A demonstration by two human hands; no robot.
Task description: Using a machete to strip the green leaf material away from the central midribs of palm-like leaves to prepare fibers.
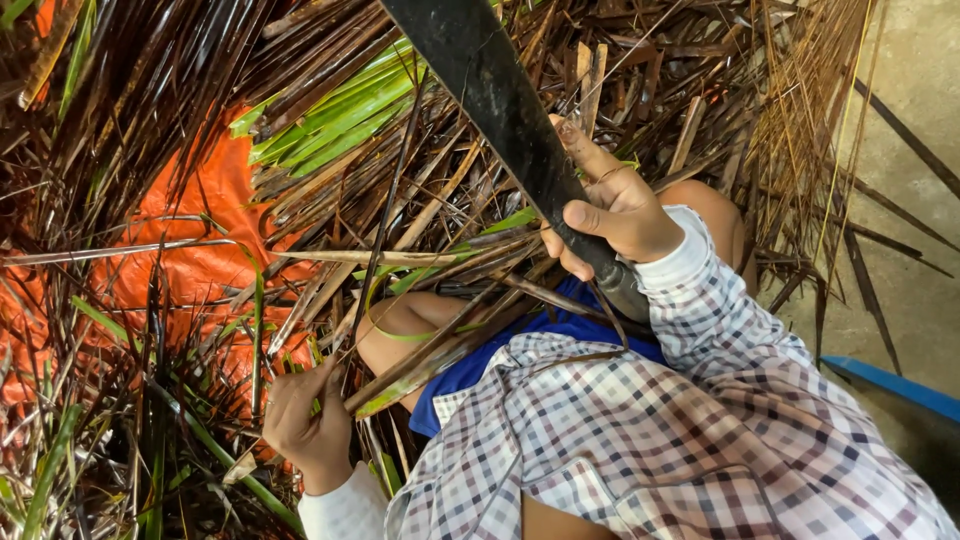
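We look down from the head camera onto a lap heaped with dry brown palm leaves (470,190).

Right hand (615,215): clenched around the handle of a long dark blade (495,90), a machete by its shape. The blade runs from the fist up and to the far left, out past the top edge, lying across the leaf pile. A thin bangle shows at the knuckles.

Left hand (305,425): at the near left, fingers closed on the near end of a leaf stalk (440,355), brown with a green edge. The stalk slants from this hand up and to the right across a bare knee (400,325), towards the blade's handle.

Round about: a few fresh green leaves (340,110) lie among the brown ones at the far left. An orange tarp (205,250) shows beneath the leaves on the left. We note a checked long-sleeved shirt (700,430) and blue shorts (560,325). Far right is a bare concrete floor (915,130); a blue edge (890,385) juts in at the near right, and we cannot tell what it belongs to.
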